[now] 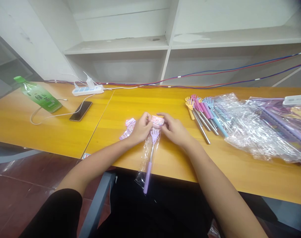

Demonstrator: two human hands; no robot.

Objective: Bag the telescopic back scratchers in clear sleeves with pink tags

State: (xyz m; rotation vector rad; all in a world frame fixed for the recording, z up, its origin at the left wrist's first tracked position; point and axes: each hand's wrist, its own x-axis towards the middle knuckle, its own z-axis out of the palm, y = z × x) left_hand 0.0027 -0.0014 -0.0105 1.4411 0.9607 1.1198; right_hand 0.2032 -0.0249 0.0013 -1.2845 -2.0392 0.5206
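Observation:
A purple back scratcher (pixel 147 177) with a metal rod lies in a clear plastic sleeve (pixel 143 158), its handle reaching over the table's front edge. At the sleeve's top is a pink printed card (pixel 157 121). My left hand (pixel 141 127) pinches the card's left side, fingers closed. On the right side, my right hand (pixel 173 129) holds the card's edge between thumb and fingers, the index finger stretched above it. Several more printed cards (pixel 128 129) lie just left of my left hand.
On the right lie several colourful back scratchers (pixel 202 115) beside a pile of clear plastic sleeves (pixel 254 132). A green bottle (pixel 40 96), a phone (pixel 81 111) and a white power strip (pixel 88 90) are at the left. Cables (pixel 170 86) run along the back edge.

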